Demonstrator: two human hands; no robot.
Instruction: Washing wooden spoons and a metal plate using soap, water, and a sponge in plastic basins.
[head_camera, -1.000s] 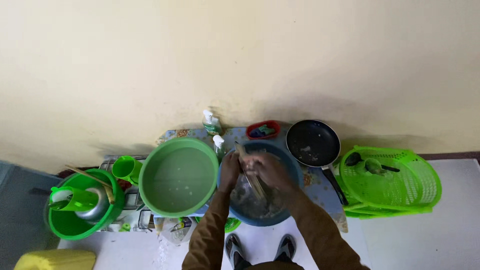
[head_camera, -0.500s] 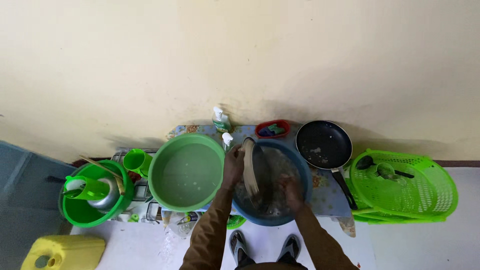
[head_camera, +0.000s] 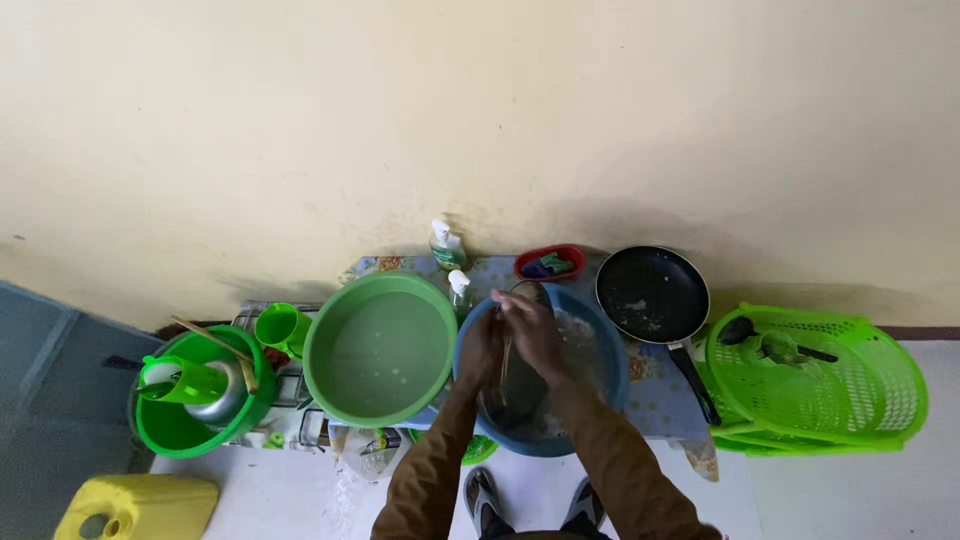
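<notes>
Wall: plain cream, behind a low table (head_camera: 655, 400) with a flowery cloth.
Spoon: a long wooden spoon (head_camera: 507, 345), over the blue bowl (head_camera: 600, 345) in the middle.
Right hand (head_camera: 533, 335): fingers closed around the spoon.
Left hand (head_camera: 480, 352): touching the spoon; I cannot tell how its fingers sit.
Left side: a big green bowl (head_camera: 378, 350) with water, just beside the blue bowl.
Right side: a black pan (head_camera: 652, 293), then a green basket (head_camera: 820, 385).
</notes>
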